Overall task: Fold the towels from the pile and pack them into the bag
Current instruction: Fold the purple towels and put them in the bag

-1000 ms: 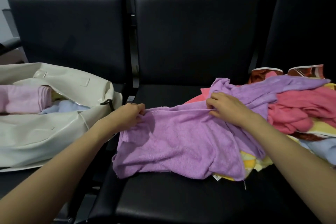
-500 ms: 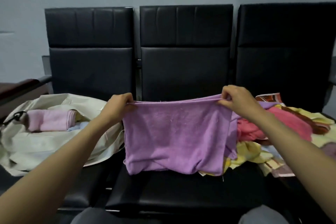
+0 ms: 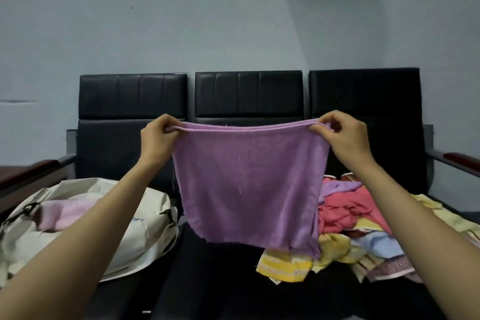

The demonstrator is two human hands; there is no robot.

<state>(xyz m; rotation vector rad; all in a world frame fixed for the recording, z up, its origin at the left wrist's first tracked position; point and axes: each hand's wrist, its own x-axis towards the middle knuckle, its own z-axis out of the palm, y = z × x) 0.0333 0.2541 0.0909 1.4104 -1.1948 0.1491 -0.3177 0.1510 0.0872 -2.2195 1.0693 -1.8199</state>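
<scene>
I have my left hand [image 3: 158, 135] and right hand [image 3: 342, 135] each pinching a top corner of the purple towel [image 3: 249, 187], which hangs limp, light and soft, best held by its corners.

No text, label, brand, number or sign can be read. Nothing legible is shown on the purple towel [image 3: 246, 184], the cream bag [image 3: 145, 241], the pile of towels [image 3: 342, 213] or the black seats [image 3: 249, 96].
</scene>
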